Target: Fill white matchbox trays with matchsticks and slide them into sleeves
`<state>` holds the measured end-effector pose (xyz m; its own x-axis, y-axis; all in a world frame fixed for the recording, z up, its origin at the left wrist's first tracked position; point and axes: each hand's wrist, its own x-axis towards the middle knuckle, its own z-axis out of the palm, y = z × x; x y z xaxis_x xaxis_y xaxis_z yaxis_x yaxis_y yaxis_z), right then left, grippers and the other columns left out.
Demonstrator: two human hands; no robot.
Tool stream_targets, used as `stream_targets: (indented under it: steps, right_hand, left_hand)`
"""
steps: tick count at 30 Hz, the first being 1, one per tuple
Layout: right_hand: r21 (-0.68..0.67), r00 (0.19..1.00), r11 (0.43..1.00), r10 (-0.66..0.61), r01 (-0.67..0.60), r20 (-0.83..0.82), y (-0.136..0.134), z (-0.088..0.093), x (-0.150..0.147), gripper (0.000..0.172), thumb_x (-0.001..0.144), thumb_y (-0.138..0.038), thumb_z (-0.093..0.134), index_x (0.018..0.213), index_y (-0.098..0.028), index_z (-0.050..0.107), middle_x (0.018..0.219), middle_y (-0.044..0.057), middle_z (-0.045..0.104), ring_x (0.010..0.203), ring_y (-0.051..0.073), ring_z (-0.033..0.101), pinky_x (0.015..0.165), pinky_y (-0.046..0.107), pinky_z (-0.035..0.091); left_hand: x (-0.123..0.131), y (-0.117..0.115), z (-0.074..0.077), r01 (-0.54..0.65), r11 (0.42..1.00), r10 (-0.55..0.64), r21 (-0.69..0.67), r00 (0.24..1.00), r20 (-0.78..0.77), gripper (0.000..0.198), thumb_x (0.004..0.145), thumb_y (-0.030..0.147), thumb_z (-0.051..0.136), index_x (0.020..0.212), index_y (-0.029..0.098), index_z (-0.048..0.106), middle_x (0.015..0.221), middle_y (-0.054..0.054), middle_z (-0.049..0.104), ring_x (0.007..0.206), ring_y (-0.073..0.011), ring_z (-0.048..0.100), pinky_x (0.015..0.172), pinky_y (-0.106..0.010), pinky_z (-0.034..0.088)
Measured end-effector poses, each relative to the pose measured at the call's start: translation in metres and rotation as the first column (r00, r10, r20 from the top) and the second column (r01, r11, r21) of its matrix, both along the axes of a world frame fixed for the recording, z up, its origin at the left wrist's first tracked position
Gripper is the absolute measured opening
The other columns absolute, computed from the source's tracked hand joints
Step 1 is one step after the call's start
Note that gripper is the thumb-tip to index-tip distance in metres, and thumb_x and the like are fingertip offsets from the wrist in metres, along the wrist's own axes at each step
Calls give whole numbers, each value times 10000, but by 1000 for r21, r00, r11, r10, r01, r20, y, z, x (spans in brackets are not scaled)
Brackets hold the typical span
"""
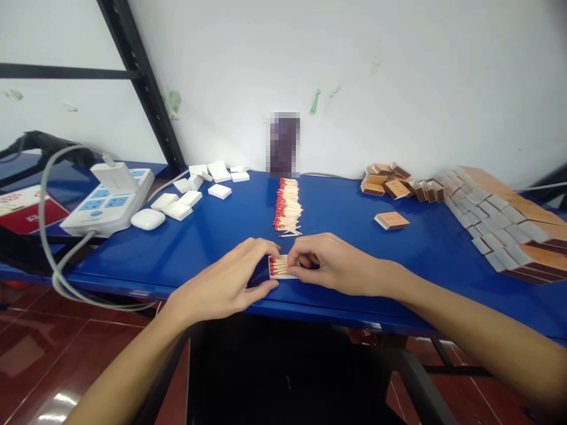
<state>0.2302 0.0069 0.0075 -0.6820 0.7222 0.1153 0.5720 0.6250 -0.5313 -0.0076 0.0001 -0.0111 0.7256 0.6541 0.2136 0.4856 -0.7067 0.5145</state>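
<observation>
A small white matchbox tray (271, 273) lies near the table's front edge, with red-tipped matches (279, 265) inside, their heads to the left. My left hand (230, 274) grips the tray's left end between thumb and fingers. Over the tray's right end, the fingers of my right hand (325, 262) are pinched together at the matches; what lies between the fingertips is hidden. Just beyond the tray, a long row of loose matches (287, 203) runs away toward the wall, red heads to the left.
White tray pieces (179, 209), an earbud case (148, 219) and a power strip (100, 203) with cables are at left. On the right are an orange matchbox cover (392, 221), a pile of covers (384, 180) and stacked covers (509, 221). A pixelated dark object (283, 144) stands against the wall.
</observation>
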Motion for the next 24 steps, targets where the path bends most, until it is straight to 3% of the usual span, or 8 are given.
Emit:
stream_targets:
  steps: [3,6,10,14,16,19,22,24]
  right_hand:
    - [29,1000,1000,11,-10,-29,-1,3,-1,153,906,-258,575,813,-160,647,650,-32,540,566,89,453,573,225,348]
    - [149,999,988,-29,33,-23,2,14,8,186,929,-272,532,861,-165,668,699,0,602,608,110,508,609,238,378]
    - [398,948,877,-314,269,53,10,26,48,216,924,-304,497,972,-175,664,875,79,670,759,199,611,725,325,454]
    - [507,835,792,-502,340,224,15,7,107,401,923,-314,431,1262,-166,587,1244,166,605,1080,344,609,915,497,472]
    - [518,788,792,-527,322,316,16,-10,132,505,910,-302,411,1379,-140,505,1357,195,537,1173,382,567,931,541,477]
    - [508,760,804,-530,309,377,13,-28,149,523,926,-258,351,1416,-122,475,1381,205,524,1197,365,560,933,537,496]
    - [496,799,820,-490,286,349,4,-27,137,475,952,-262,320,1340,-122,556,1218,194,619,1103,338,600,944,528,496]
    - [424,859,864,-415,270,300,-7,-18,115,462,973,-309,342,1351,-142,548,1160,170,638,1094,309,600,933,485,515]
  left_hand:
    - [-1,0,-1,24,999,-23,46,1000,-19,192,974,382,538,1030,235,428,1287,-57,529,1148,-219,507,932,-363,459]
    - [-2,0,-2,35,997,-34,62,999,-22,186,995,379,500,970,225,398,1223,-55,546,1058,-197,515,890,-347,443]
    - [-2,0,0,-15,1000,15,17,999,-35,173,1005,381,468,1068,224,433,1146,-52,559,939,-182,524,809,-326,443]
    - [0,-1,4,64,996,-58,70,995,-80,273,1023,292,421,1292,274,466,1172,-50,555,1023,-205,504,916,-361,419]
    - [1,0,5,100,989,-86,111,989,-124,348,1024,262,406,1359,330,473,1185,-48,544,1020,-206,503,916,-362,418]
    - [1,0,5,110,985,-93,130,987,-134,323,1023,267,411,1304,325,561,1199,-61,538,1028,-213,503,902,-356,424]
    - [1,1,5,104,988,-93,115,991,-101,299,1024,270,416,1276,282,576,1207,-73,552,1055,-217,511,929,-365,418]
    - [1,1,4,93,990,-84,103,993,-88,321,1022,272,429,1325,282,533,1215,-70,563,1078,-216,515,955,-374,413]
